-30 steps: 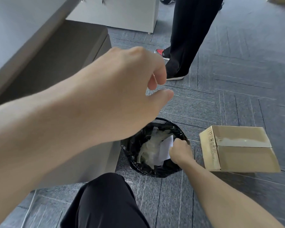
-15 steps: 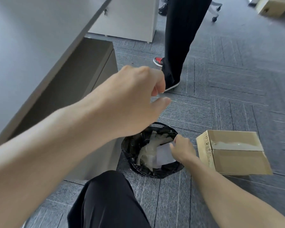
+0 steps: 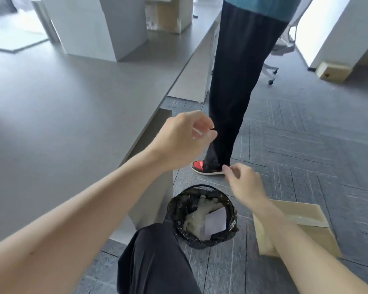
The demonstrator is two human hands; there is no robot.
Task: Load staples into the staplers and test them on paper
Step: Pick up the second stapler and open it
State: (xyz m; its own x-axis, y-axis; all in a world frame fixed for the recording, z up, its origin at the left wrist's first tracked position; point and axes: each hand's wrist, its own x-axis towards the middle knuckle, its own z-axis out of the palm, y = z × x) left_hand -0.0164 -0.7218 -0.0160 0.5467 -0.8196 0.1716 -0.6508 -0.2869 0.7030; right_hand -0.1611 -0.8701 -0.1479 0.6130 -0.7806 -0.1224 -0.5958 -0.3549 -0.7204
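Above the bin (image 3: 202, 242), the right hand (image 3: 244, 183) rises empty, loosely curled like the left hand (image 3: 183, 141); the paper (image 3: 216, 221) now lies discarded inside.

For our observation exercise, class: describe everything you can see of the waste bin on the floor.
The waste bin is small and round, lined with a shiny, crinkled black plastic bag folded over its rim. It stands upright and open on the grey carpet, between the desk's side panel and a cardboard box. Inside lie crumpled pale material and a white paper sheet. Nothing else visibly touches it.
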